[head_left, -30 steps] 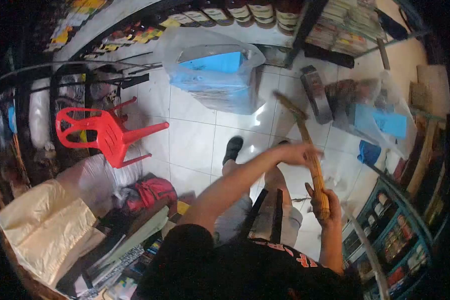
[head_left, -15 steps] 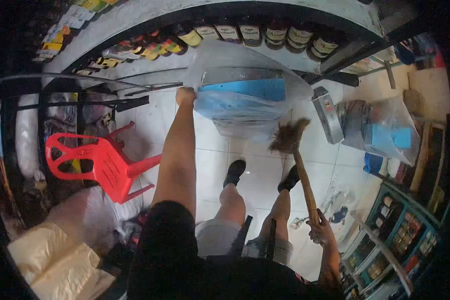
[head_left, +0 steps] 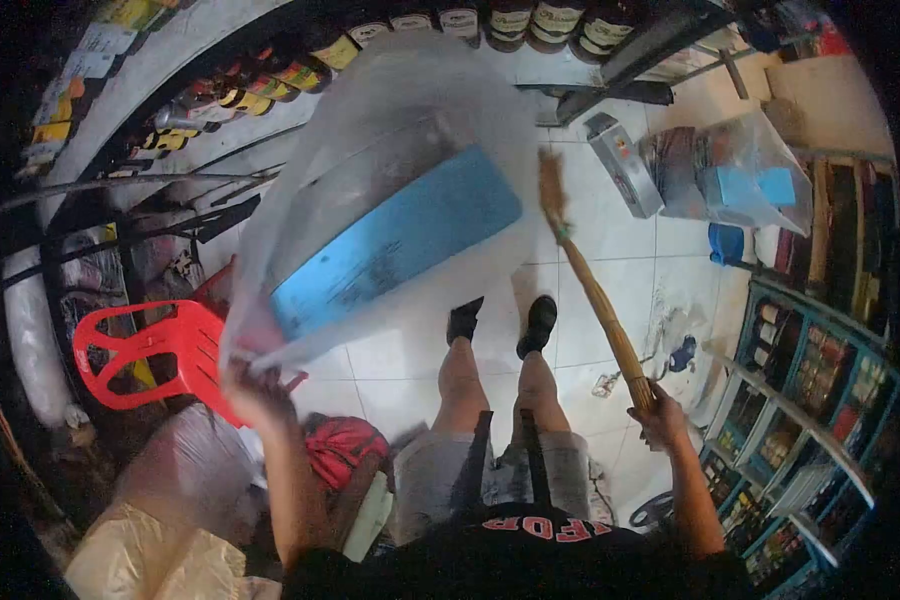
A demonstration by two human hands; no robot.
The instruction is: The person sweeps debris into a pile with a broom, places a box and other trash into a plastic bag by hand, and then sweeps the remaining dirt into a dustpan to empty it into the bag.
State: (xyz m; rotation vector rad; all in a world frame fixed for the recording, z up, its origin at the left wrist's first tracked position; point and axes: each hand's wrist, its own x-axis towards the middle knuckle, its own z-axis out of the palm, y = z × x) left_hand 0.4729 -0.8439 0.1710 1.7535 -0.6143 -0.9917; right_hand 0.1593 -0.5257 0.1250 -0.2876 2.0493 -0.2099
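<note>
My left hand (head_left: pixel 255 395), blurred by motion, is closed on the gathered edge of a large translucent plastic bag (head_left: pixel 370 140). Inside the bag lies a long blue box-like item (head_left: pixel 400 240), tilted, with darker contents behind it that I cannot make out. The bag hangs off the floor in front of my legs. Low on the right, my right hand (head_left: pixel 660 415) is wrapped round the handle of a short broom (head_left: pixel 600 295), whose bristles point away from me, beside the bag.
A red plastic chair (head_left: pixel 192 350) stands at the left, near a red bag (head_left: pixel 342 448). Bottles (head_left: pixel 555 25) line the shelf ahead. A grey box (head_left: pixel 622 165) and another filled plastic bag (head_left: pixel 770 165) sit at right, above a teal rack (head_left: pixel 805 345). White tiles (head_left: pixel 610 275) cover the floor.
My left hand has pulled the plastic bag towards me and left, lifting and tilting it with the blue item. The broom has swung away from me, its bristles now farther forward.
</note>
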